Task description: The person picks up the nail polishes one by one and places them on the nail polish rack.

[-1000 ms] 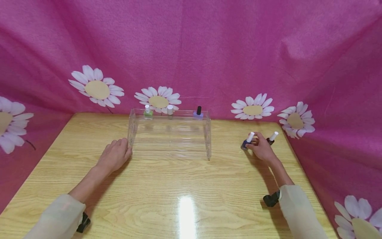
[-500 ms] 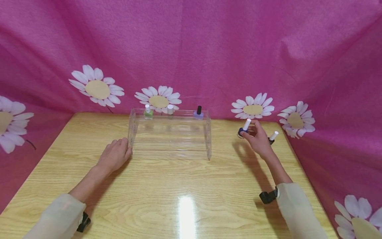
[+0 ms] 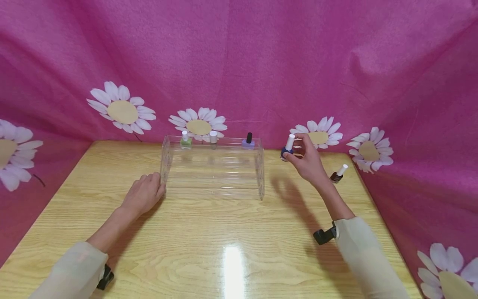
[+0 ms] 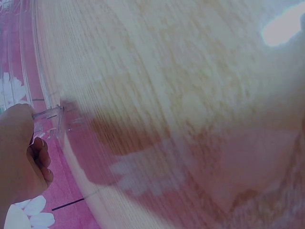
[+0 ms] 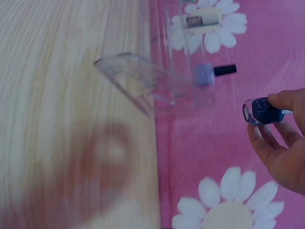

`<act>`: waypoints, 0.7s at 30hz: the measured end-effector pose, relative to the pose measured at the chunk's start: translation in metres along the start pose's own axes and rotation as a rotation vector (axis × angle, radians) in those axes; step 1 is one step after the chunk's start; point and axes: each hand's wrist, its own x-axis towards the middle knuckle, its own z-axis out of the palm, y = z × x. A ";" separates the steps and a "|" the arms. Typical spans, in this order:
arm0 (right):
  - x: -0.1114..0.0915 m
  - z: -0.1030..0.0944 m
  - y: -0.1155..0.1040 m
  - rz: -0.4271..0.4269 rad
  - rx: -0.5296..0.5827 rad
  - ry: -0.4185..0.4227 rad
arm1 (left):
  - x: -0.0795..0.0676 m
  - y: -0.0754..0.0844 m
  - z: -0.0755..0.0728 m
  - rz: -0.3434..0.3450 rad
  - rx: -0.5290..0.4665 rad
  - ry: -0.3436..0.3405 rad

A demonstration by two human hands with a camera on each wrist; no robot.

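Observation:
My right hand [image 3: 308,161] pinches a dark blue nail polish bottle [image 3: 285,153] with a white cap between thumb and fingers. The bottle is in the air right of a clear stepped display rack [image 3: 261,176], apart from it; the right wrist view shows its blue body [image 5: 267,110] side-on. At the rack's left side my left hand [image 3: 142,194] grips its edge with curled fingers; part of that grip is hidden. Along the rack's top tier stand a green polish bottle [image 3: 185,143], a white-capped bottle [image 3: 213,138] and a lilac bottle [image 3: 248,144] with a black cap.
A dark nail polish bottle [image 3: 337,177] with a white cap stands on the wooden table [image 3: 179,245] near its right edge. Behind the table and along its sides hangs a pink cloth [image 3: 257,74] with daisies.
My right hand has lifted the dark blue nail polish bottle off the table and carried it leftward and back, closer to the rack. The dark bottle shows fully now. My left hand has stayed put.

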 end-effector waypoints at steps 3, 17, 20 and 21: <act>0.006 0.008 -0.008 0.003 -0.018 -0.025 | 0.000 0.000 0.000 0.002 -0.002 0.000; 0.030 0.053 -0.035 -0.072 -0.035 -0.084 | 0.000 -0.002 0.004 0.014 0.001 0.027; 0.036 0.063 -0.039 -0.075 -0.042 -0.105 | 0.000 -0.002 0.004 0.016 0.001 0.026; 0.038 0.066 -0.040 -0.072 -0.040 -0.115 | 0.000 -0.002 0.004 0.015 0.001 0.025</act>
